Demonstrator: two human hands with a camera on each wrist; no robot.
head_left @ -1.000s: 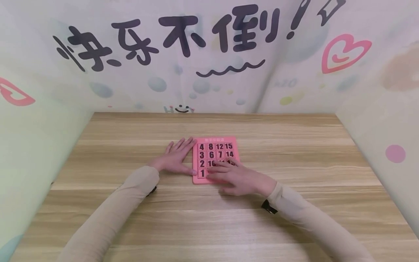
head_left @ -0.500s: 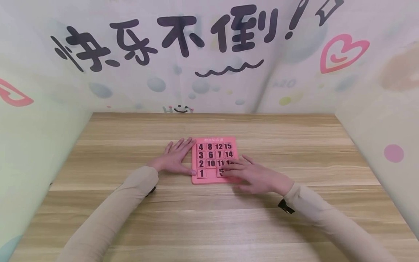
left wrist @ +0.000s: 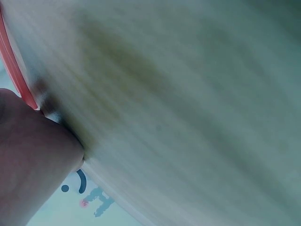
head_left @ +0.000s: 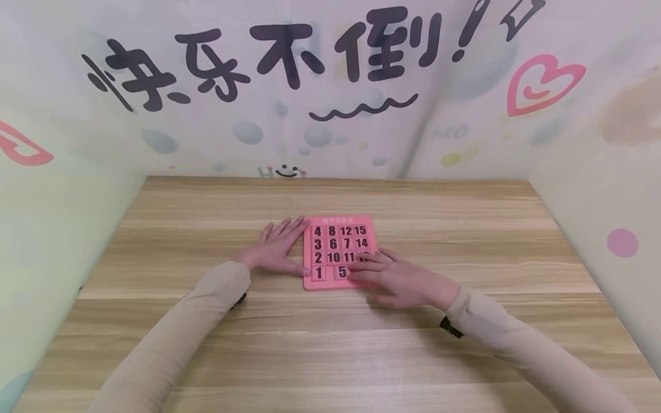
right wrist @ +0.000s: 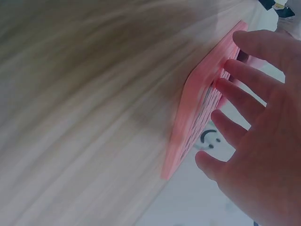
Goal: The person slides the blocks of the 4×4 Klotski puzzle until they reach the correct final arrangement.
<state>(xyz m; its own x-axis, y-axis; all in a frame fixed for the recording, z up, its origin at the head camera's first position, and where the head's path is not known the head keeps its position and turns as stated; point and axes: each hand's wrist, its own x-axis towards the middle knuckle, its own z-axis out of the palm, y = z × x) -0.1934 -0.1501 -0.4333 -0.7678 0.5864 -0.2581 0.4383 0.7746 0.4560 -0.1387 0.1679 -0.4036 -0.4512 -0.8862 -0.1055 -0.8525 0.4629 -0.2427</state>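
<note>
A pink sliding number puzzle (head_left: 330,285) lies flat on the wooden table, its black-numbered tiles in rows. My left hand (head_left: 273,250) rests at the puzzle's left side with fingers spread, fingertips and thumb against that edge. Over the lower right corner reaches my right hand (head_left: 405,281), fingers extended, a fingertip at the tile marked 5 (head_left: 341,272). That tile sits in the bottom row, with a narrow gap between it and the tile marked 1 (head_left: 318,273). Fingers partly cover the tile right of 11 and hide the bottom row's right end. In the right wrist view, fingertips touch the puzzle's face.
The wood-grain table (head_left: 330,350) extends around the puzzle on all sides. A printed white backdrop (head_left: 330,143) with large dark characters rises behind the table, and similar panels stand at left and right. Both wrists carry small black devices.
My right hand drew to the right, uncovering much of the bottom row. Since half a second ago the 5 tile has slid slightly left. The left hand stays in place.
</note>
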